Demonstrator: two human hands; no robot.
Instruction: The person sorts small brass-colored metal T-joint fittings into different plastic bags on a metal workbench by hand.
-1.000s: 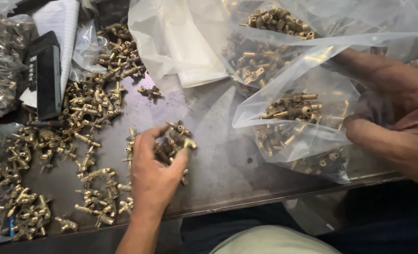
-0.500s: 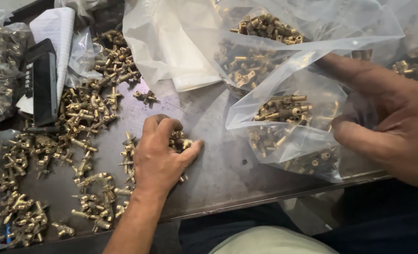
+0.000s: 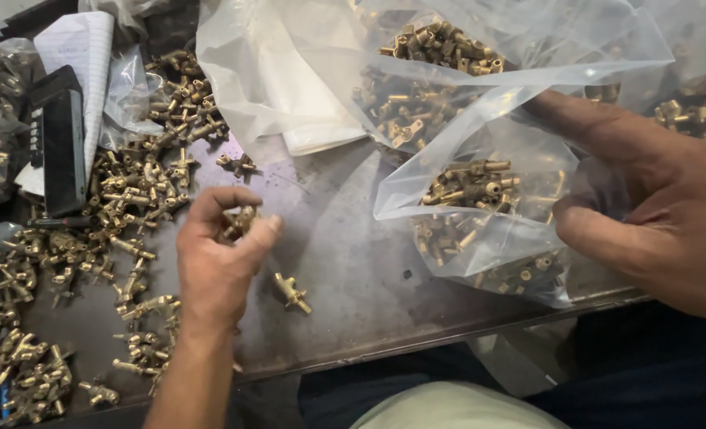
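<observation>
head view: left hand curled shut around a few brass fittings, raised just above the metal table; one fitting lies loose beside it. right hand pinches the clear bag mouth open, part filled. judged step: bagging; next move calls for carrying the handful across into the opening.

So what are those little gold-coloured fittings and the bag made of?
The fittings look like brass: yellow metal with a dull shine, though plating can't be ruled out. The bag seems thin clear plastic film: see-through, glossy and creased, held open by the right hand.
</observation>
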